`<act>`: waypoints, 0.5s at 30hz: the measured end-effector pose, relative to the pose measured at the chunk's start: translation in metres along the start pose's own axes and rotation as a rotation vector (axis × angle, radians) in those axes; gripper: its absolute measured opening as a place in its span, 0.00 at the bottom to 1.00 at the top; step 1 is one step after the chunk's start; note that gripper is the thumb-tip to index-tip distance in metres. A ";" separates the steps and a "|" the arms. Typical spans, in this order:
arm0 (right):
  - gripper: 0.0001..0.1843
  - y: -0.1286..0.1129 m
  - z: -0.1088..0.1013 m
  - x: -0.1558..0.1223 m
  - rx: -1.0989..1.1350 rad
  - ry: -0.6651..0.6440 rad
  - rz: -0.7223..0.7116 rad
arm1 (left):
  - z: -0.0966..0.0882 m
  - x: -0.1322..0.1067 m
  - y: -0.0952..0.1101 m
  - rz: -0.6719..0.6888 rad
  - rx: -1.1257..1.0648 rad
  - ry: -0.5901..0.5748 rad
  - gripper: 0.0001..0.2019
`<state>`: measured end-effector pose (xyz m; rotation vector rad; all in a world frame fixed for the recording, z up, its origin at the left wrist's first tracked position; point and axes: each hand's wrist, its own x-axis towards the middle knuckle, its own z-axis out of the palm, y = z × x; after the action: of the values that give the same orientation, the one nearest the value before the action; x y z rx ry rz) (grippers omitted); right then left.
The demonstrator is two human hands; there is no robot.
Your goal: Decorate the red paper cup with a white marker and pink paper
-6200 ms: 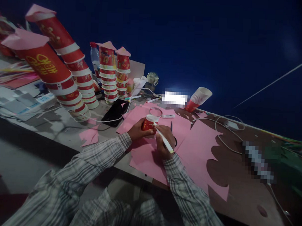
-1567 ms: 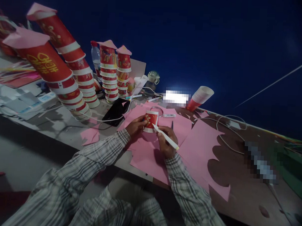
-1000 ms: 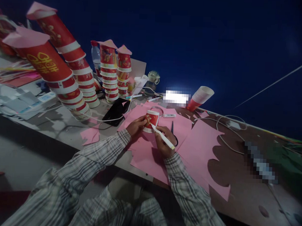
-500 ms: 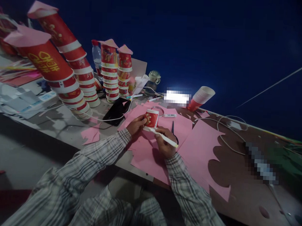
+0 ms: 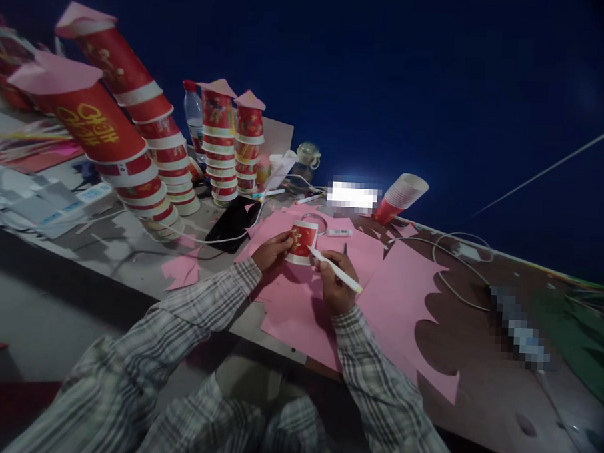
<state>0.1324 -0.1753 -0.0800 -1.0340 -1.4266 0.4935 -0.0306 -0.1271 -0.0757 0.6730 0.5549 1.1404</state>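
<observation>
My left hand (image 5: pixel 273 249) grips a red paper cup (image 5: pixel 302 242) that stands upside down on a pink paper sheet (image 5: pixel 298 306). My right hand (image 5: pixel 335 281) pinches a white pen (image 5: pixel 336 270), whose tip touches the cup's lower rim on the right side. Both sleeves are grey plaid. A pair of scissors (image 5: pixel 348 262) lies on the pink paper just behind my right hand, mostly hidden by it.
Tall stacks of red cups with pink paper tops (image 5: pixel 220 143) stand at the left and back. A tipped cup stack (image 5: pixel 401 196), a black phone (image 5: pixel 231 222), a water bottle (image 5: pixel 191 115), a white cable (image 5: pixel 450 273) and cut pink sheets (image 5: pixel 404 291) lie on the table.
The cup was tilted on its side in my left hand; it now stands inverted on the paper. The pen tip has shifted round the cup's rim to its right side.
</observation>
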 end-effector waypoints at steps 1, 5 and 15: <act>0.12 0.000 0.000 0.000 0.024 0.009 0.021 | 0.002 0.000 0.001 -0.010 -0.023 0.009 0.12; 0.13 -0.004 0.000 0.003 0.119 0.066 0.125 | 0.005 0.000 0.004 -0.027 -0.080 0.004 0.11; 0.12 -0.009 0.000 0.007 0.287 0.115 0.263 | 0.010 -0.002 0.013 -0.065 -0.175 0.000 0.10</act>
<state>0.1308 -0.1742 -0.0688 -1.0028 -1.0858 0.7919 -0.0324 -0.1273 -0.0589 0.5006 0.4672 1.1134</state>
